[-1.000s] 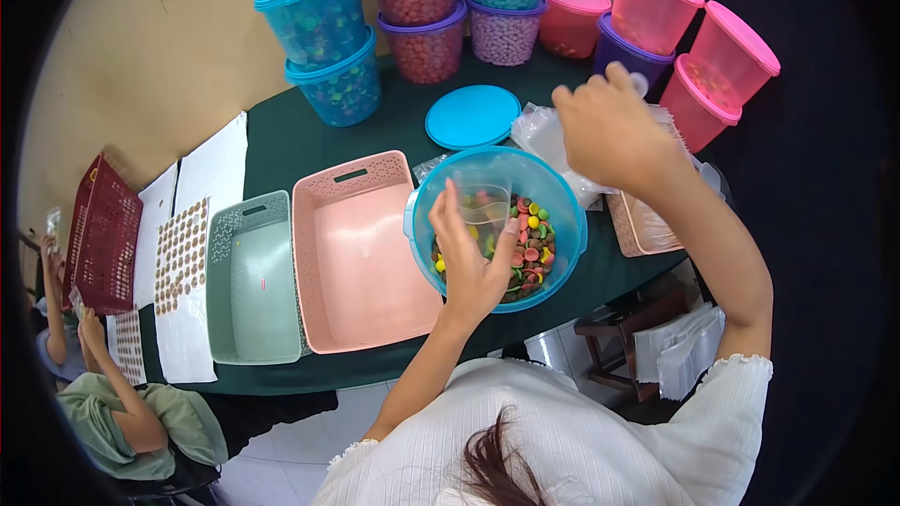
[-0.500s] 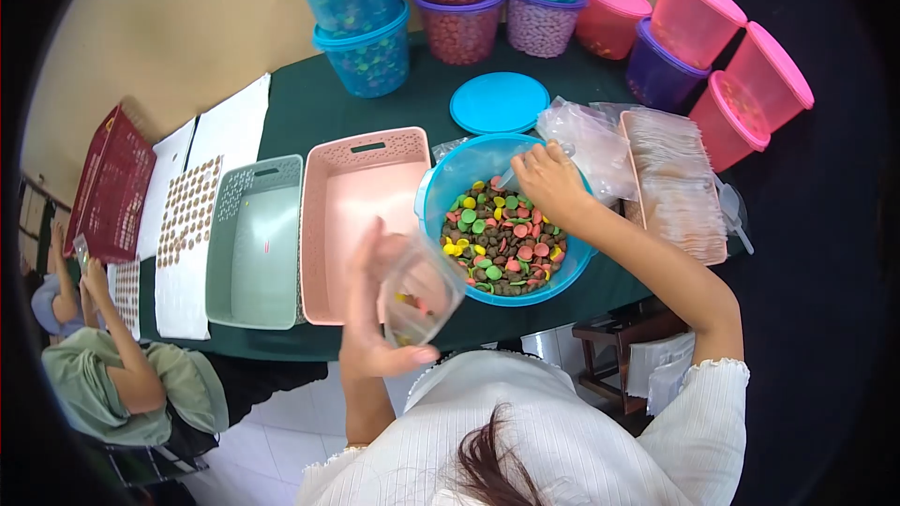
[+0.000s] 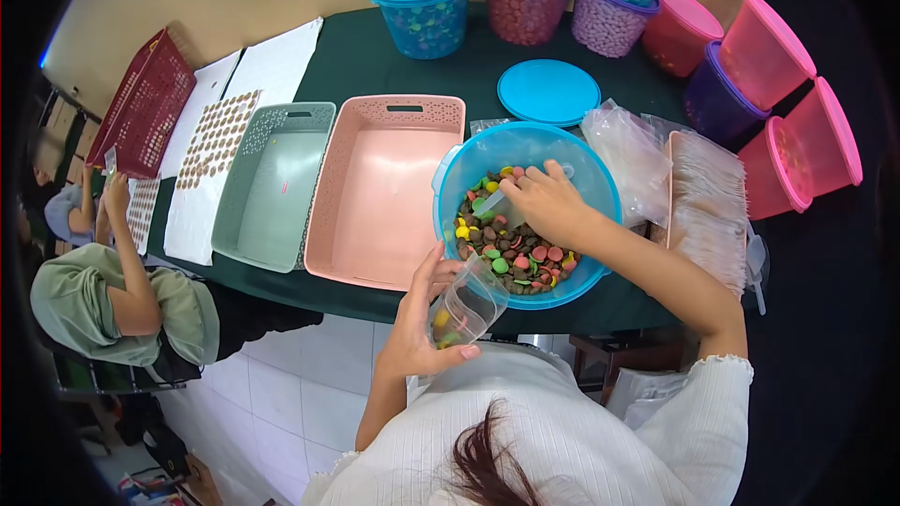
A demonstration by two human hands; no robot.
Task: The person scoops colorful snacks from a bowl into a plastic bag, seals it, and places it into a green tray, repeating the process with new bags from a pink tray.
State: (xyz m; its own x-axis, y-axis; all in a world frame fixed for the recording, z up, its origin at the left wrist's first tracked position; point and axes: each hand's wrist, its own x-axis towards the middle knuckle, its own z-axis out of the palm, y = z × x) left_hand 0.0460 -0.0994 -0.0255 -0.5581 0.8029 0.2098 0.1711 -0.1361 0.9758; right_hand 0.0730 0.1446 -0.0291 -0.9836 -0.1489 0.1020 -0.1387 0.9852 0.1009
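My left hand (image 3: 414, 326) is closed around a clear plastic pouch (image 3: 476, 298), tilted with its mouth toward the tub; a few coloured pieces lie in its bottom. The pouch is at the near left rim of a blue round tub (image 3: 600, 164). Inside the tub are chocolate-like discs (image 3: 511, 258) in brown, green, pink and yellow. My right hand (image 3: 548, 204) reaches into the tub, fingers closed on a translucent plastic scoop (image 3: 489, 203) just over the discs. Part of the scoop is hidden by the fingers.
A pink basket (image 3: 384, 187) and a grey-green basket (image 3: 272, 197) stand left of the tub. Right of it are loose plastic bags (image 3: 626, 155) and a box of stacked pouches (image 3: 703, 206). Lidded tubs (image 3: 427, 23) line the back. Another person (image 3: 131, 300) sits at the left.
My left hand has brought the pouch closer to the tub's rim and turned it. My right hand has moved lower into the tub with the scoop. The whole view has shifted.
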